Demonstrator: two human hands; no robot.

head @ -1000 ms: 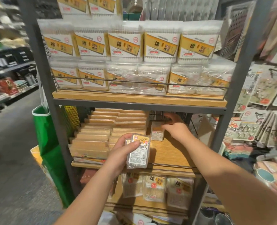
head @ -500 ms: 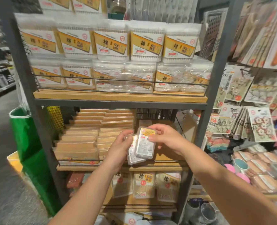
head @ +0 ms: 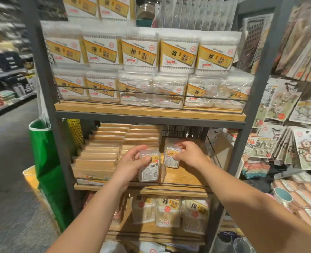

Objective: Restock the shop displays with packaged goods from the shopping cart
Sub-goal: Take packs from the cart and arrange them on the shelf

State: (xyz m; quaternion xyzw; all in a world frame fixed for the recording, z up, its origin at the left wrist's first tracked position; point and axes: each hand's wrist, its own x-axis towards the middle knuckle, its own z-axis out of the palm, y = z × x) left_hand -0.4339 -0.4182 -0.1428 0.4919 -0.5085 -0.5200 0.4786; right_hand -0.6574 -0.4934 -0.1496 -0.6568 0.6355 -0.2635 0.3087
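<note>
Both outstretched: left hand (head: 132,161) around floss box (head: 149,166).

Retail shop aisle, metal-framed wooden shelves (head: 149,114) stacked with labelled cotton swab boxes (head: 176,52), hanging packaged goods (head: 308,148)

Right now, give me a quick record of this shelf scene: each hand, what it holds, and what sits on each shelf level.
left hand: grips a floss pack in front of the middle shelf
right hand: holds a second floss pack upright on the middle shelf
middle shelf, left side: stacked tan flat packs
top shelf: cotton swab boxes, two tiers
bottom shelf: bagged cotton swabs
beside the rack: green bag
</note>
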